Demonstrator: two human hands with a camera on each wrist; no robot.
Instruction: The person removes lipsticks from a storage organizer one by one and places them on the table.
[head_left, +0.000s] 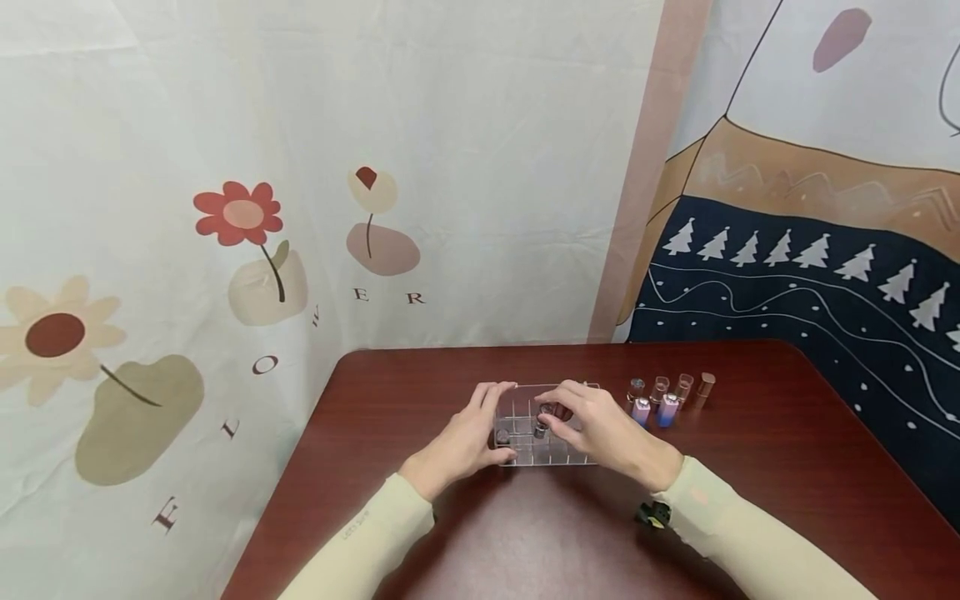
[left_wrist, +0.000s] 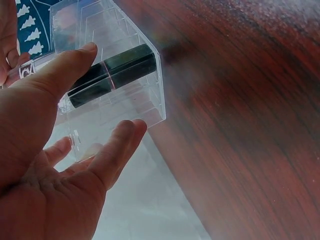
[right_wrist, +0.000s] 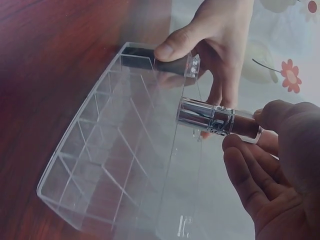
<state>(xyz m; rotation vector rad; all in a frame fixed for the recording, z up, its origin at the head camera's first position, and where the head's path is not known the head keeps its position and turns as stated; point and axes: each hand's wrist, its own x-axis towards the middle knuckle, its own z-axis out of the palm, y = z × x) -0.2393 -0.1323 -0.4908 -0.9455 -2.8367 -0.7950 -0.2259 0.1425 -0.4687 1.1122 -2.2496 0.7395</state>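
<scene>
The left hand [head_left: 461, 442] is curled round the left end of the clear divided organizer [head_left: 551, 454] on the worktop [head_left: 750, 500], thumb and fingers [left_wrist: 120, 145] pressed against its walls. One dark lipstick [left_wrist: 112, 75] is already seated in a cell. A second lipstick [right_wrist: 220, 121] is pinched at its brown end by the right hand [head_left: 603, 429], its silver end at a compartment mouth. It is best kept upright, centred over the cell and lowered gently while the organizer is braced. Six more tubes [head_left: 667, 400] stand to the right.
</scene>
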